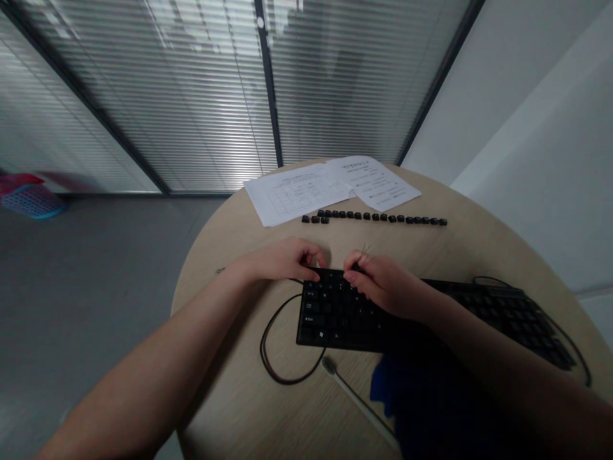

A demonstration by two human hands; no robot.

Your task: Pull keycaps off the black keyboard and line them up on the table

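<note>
A black keyboard (335,319) with some keycaps off its upper rows lies on the table. My left hand (292,259) grips its upper left corner, thumb on top and fingers curled at the back edge. Over the upper keys, my right hand (383,281) is closed around a keycap puller (364,250), whose thin wire ends point up and away; the rest of the tool is mostly hidden by the fingers. Behind the keyboard, several loose black keycaps (366,216) stand in a long row, with a shorter row of keycaps (315,220) at its left end.
Printed papers (297,191) lie at the back of the round wooden table (211,249). A black cable (262,351) loops left of the keyboard. In front are a toothbrush (354,396) and a dark blue cloth (421,402). A basket (33,199) stands on the floor, far left.
</note>
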